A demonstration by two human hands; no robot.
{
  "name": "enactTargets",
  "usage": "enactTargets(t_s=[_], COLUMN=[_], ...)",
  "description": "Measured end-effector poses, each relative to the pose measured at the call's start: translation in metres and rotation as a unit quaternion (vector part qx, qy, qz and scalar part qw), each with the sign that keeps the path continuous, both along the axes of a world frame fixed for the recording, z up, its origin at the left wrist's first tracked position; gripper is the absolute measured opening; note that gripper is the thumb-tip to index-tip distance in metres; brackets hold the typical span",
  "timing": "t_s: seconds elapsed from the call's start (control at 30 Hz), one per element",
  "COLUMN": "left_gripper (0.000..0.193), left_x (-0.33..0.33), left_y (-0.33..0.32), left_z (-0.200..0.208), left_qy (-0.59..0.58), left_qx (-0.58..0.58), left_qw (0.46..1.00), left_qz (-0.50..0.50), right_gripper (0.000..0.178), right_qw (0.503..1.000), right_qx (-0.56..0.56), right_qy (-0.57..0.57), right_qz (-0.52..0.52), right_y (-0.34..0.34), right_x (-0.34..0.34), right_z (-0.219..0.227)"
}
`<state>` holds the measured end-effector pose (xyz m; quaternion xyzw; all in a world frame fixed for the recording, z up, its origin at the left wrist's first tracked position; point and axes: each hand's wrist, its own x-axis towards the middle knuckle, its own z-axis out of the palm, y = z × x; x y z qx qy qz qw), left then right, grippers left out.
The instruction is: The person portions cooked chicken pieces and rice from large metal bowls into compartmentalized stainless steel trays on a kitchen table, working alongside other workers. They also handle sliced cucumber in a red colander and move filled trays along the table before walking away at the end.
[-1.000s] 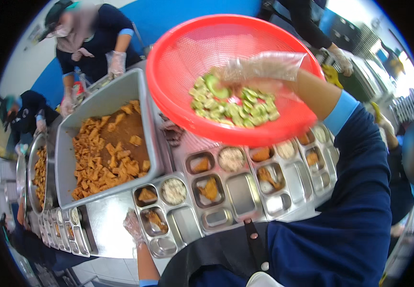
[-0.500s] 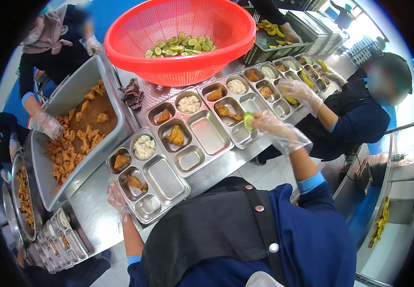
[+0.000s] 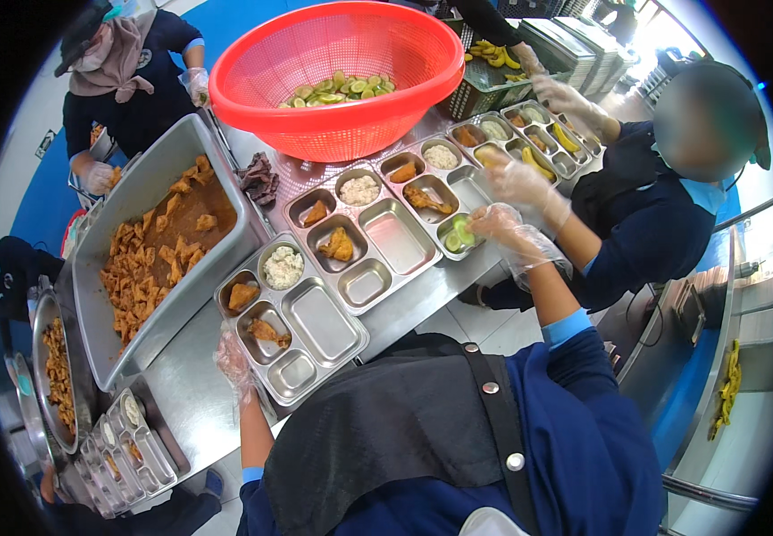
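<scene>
My gloved right hand (image 3: 504, 230) is at the small front compartment of a steel food tray (image 3: 456, 257), its fingertips closed against the light green cucumber slices (image 3: 459, 234) there. That tray also holds rice, a fried piece and a brown chunk. Against the left edge of the nearest steel tray (image 3: 322, 323) rests my gloved left hand (image 3: 236, 359), fingers mostly extended. Rice (image 3: 283, 267) and fried pieces (image 3: 270, 333) fill part of it. A similar tray (image 3: 395, 237) lies between, its small front compartment bare.
A red basket (image 3: 333, 116) of cucumber slices stands behind the trays. To the left is a grey tub (image 3: 217, 134) of brown chunks, with stacked filled trays (image 3: 127, 447) nearer me. A co-worker's gloved hand (image 3: 529, 183) reaches close beside my right hand. Bananas (image 3: 493, 54) sit in a green crate.
My right hand has lowered the cucumber slices into the compartment. The right-hand co-worker's near hand has moved left over the trays. The person at the far left has withdrawn a hand from the tub.
</scene>
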<state>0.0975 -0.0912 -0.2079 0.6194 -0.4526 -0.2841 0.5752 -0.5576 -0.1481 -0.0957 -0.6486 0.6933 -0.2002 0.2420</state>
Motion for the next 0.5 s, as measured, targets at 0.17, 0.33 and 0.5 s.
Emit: enactTargets(t_s=[0.17, 0.33, 0.5], left_gripper=[0.036, 0.037, 0.038], left_x=[0.000, -0.001, 0.001], left_y=[0.001, 0.003, 0.008], left_z=[-0.006, -0.008, -0.010], left_qy=[0.017, 0.021, -0.036], left_qx=[-0.011, -0.005, 0.051], left_qw=[1.000, 1.000, 0.998], left_qz=[0.011, -0.007, 0.030], right_gripper=[0.017, 0.017, 0.025], right_qw=[0.889, 0.966, 0.971], right_qx=[-0.340, -0.154, -0.120], right_qy=[0.246, 0.142, -0.204], right_qz=[0.185, 0.152, -0.012], right_y=[-0.008, 0.025, 0.025], right_x=[-0.009, 0.048, 0.114], right_z=[0.021, 0.103, 0.187])
